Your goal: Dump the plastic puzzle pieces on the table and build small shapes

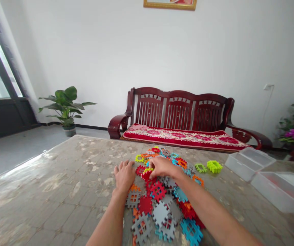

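A pile of interlocking plastic building pieces with notched edges lies in front of me, in red, grey, blue, orange and yellow-green. My right hand (163, 166) reaches into the middle of the pile, its fingers pinched at a small yellow-green piece (148, 169) that they partly hide. A solid red piece (146, 176) sits right under those fingertips. My left hand (125, 175) rests on the table at the pile's left edge, fingers apart and holding nothing. Closer to me are a red window piece (158, 191), a light grey piece (161, 213) and a blue window piece (191, 231).
Right of the pile stand a neat stack of yellow-green pieces (214, 166) and a green frame piece (200, 167). Clear plastic boxes (280, 191) are on the table's right side. Behind the patterned tabletop (67, 177) is a wooden bench (177, 112); a potted plant (68, 106) stands left.
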The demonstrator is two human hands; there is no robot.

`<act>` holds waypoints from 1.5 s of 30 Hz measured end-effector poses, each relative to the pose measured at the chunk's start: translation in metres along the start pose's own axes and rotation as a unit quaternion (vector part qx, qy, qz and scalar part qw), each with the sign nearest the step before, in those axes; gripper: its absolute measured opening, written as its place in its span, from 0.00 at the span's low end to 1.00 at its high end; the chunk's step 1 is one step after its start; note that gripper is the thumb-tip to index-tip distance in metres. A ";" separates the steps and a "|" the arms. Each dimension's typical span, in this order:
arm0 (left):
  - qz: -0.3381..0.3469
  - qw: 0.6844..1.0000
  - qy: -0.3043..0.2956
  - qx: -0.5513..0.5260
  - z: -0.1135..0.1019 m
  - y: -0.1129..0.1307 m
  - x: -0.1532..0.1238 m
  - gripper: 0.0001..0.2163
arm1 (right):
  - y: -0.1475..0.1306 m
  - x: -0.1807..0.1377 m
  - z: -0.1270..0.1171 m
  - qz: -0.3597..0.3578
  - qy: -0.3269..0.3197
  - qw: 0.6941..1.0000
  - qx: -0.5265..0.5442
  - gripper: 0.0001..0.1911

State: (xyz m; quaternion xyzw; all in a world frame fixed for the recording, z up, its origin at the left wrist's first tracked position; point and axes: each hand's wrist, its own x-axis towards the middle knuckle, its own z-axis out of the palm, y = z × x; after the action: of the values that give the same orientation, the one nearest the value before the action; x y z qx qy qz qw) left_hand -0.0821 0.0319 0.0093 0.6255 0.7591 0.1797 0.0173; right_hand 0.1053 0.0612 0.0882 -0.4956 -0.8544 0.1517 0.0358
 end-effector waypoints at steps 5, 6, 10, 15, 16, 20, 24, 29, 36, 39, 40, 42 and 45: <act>0.005 1.000 0.003 -0.003 0.001 -0.001 0.000 0.19 | 0.035 -0.012 -0.007 0.041 0.067 0.989 0.122 0.19; 0.007 1.000 0.004 -0.003 0.000 -0.001 0.000 0.19 | 0.043 -0.014 -0.008 0.044 0.076 0.984 0.153 0.19; 0.011 1.000 0.006 0.001 0.000 -0.001 -0.001 0.19 | 0.075 -0.028 -0.014 0.083 0.103 0.943 0.305 0.16; 0.015 1.000 0.002 0.007 -0.001 -0.001 0.000 0.20 | 0.110 -0.050 -0.010 0.172 0.119 0.911 0.355 0.14; 0.017 1.000 0.002 0.007 -0.001 -0.001 0.000 0.20 | 0.115 -0.054 -0.007 0.167 0.124 0.912 0.354 0.16; 0.017 1.000 0.001 0.013 -0.002 0.000 -0.001 0.19 | 0.125 -0.063 0.008 0.092 0.140 0.931 0.325 0.29; 0.020 1.000 0.008 0.019 -0.002 0.000 -0.001 0.19 | 0.120 -0.065 0.012 0.049 0.133 0.971 0.192 0.36; 0.023 0.999 0.006 0.038 0.000 -0.001 0.000 0.19 | 0.112 -0.060 0.002 -0.024 0.088 0.993 0.070 0.41; 0.034 0.998 0.005 0.058 0.004 -0.005 0.003 0.20 | 0.112 -0.051 0.006 -0.062 0.076 0.995 0.014 0.30; 0.033 0.998 0.004 0.061 0.003 -0.005 0.004 0.20 | 0.109 -0.052 0.011 -0.065 0.103 0.992 0.016 0.28; 0.033 0.998 0.003 0.060 0.003 -0.005 0.004 0.20 | 0.108 -0.054 0.011 -0.060 0.117 0.991 0.023 0.28; 0.031 0.998 -0.002 0.057 0.002 -0.004 0.004 0.20 | 0.109 -0.059 0.008 -0.042 0.163 0.984 0.052 0.28; 0.030 0.998 0.001 0.054 0.003 -0.005 0.004 0.20 | 0.125 -0.076 0.000 0.022 0.273 0.957 0.097 0.29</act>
State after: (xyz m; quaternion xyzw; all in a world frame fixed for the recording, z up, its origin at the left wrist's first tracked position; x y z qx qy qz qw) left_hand -0.0869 0.0359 0.0061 0.6475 0.7488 0.1397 -0.0229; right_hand 0.2480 0.0536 0.0581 -0.5312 -0.7820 0.0939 0.3122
